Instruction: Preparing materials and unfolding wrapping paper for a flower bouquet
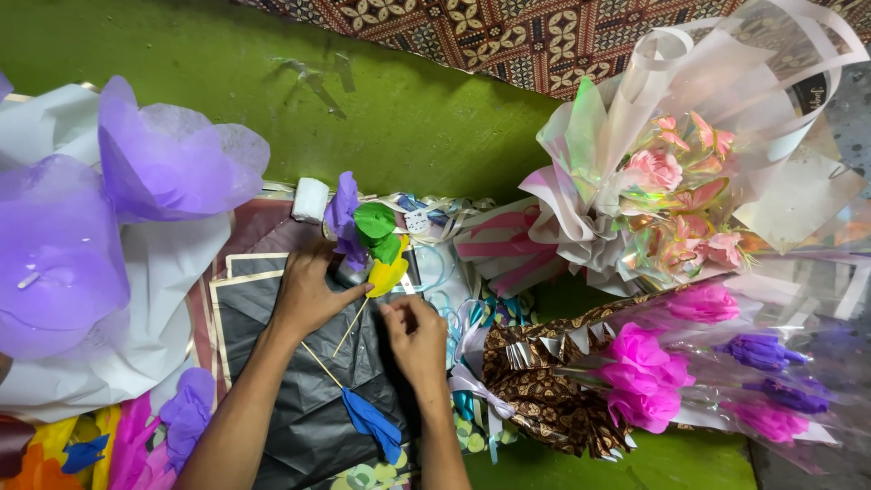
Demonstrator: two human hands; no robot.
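Note:
My left hand point(308, 292) grips a small bunch of paper flowers on thin wooden sticks: a purple flower point(343, 210), green leaves point(376, 227) and a yellow piece point(388, 274). My right hand point(417, 338) is closed just right of the sticks, fingertips pinched near their lower part; what it pinches is hidden. A blue paper flower on a stick point(370, 423) lies on the black wrapping sheet point(299, 426) under both forearms.
A pink bouquet in clear and white wrap point(676, 186) stands at right, a brown patterned bouquet with magenta and purple flowers point(635, 372) below it. Large purple and white tissue wrap point(109, 227) fills the left. A white tape roll point(310, 200) and ribbons point(454, 272) lie nearby.

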